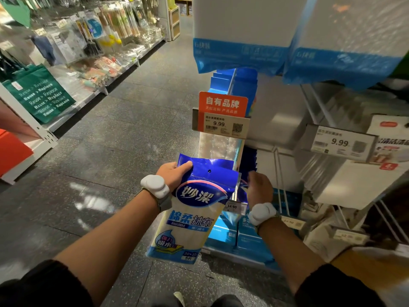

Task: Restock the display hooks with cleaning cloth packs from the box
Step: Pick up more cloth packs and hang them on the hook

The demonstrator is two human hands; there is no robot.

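Note:
A blue and white cleaning cloth pack (190,213) hangs in front of me, its blue header with a punched hole at the top. My left hand (171,175) grips the pack's upper left corner, thumb on the front. My right hand (260,188) is at the pack's right edge, fingers curled toward the hanging blue packs (247,165) on the hook; what it holds is hidden. More blue packs (223,83) hang on the hook row above an orange price tag (222,113). No box is in view.
Large white and blue packs (243,34) hang overhead. White packs (358,173) with a 9.99 tag sit on the right. Blue boxed goods (250,240) stand on the low shelf. An aisle floor (124,134) runs to the left, with a shelf of kitchenware and green bags (42,94).

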